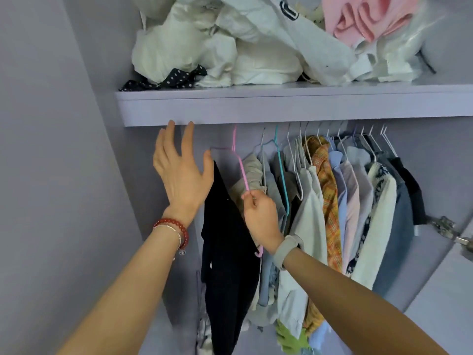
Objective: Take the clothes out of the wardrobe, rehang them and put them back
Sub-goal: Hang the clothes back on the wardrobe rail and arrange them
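A black garment (225, 252) hangs on a pink hanger (242, 166) at the left end of the wardrobe's hanging space. My right hand (261, 216) pinches the pink hanger's sloping arm between thumb and fingers. My left hand (179, 170) is raised with fingers spread, just left of the black garment and below the shelf edge, holding nothing. To the right hang several clothes on white and teal hangers: a beige piece (252, 172), a pale grey shirt (304, 216), an orange plaid shirt (327, 190), and lilac, white and denim items.
A lilac shelf (256, 106) crosses above the hangers, piled with crumpled white clothes (230, 47), a polka-dot piece (166, 80) and pink fabric (363, 19). The wardrobe's side wall (51, 175) stands at left. A door hinge (445, 226) shows at right. More clothes lie on the wardrobe floor.
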The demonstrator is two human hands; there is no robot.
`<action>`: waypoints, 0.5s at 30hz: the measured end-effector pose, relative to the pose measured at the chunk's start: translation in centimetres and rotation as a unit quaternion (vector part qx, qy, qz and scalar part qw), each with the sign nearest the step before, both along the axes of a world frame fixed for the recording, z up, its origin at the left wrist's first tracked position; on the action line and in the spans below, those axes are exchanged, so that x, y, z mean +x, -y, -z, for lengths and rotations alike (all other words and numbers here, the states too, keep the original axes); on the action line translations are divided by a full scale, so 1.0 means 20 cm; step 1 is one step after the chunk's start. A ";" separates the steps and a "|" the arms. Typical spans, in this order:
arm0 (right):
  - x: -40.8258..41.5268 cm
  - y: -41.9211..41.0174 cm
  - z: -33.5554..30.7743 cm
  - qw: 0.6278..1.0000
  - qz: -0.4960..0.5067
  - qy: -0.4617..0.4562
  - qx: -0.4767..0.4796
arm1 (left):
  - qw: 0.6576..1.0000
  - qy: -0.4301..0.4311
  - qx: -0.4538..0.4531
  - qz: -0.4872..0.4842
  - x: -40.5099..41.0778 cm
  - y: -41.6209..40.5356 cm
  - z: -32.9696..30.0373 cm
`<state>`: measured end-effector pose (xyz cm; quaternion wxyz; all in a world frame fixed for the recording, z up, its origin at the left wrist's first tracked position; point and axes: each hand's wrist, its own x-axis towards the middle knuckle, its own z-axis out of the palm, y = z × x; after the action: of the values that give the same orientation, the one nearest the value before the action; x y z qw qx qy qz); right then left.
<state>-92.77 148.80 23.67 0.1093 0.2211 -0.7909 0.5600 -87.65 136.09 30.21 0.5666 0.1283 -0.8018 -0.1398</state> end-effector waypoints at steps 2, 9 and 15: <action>-0.12 0.11 -0.03 1.000 0.029 -0.005 -0.009 | 0.998 0.021 -0.053 -0.032 -0.06 0.05 -0.05; -0.56 0.32 -0.07 0.995 0.092 0.037 -0.016 | 0.985 0.054 -0.118 -0.111 -0.31 0.18 -0.05; -0.62 0.33 0.07 0.978 0.170 0.107 -0.054 | 0.980 0.008 -0.140 -0.139 -0.36 0.22 -0.02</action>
<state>-105.15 142.29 22.29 0.1296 0.0159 -0.7930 0.5951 -94.94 131.70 30.66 0.5866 0.1592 -0.7922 0.0549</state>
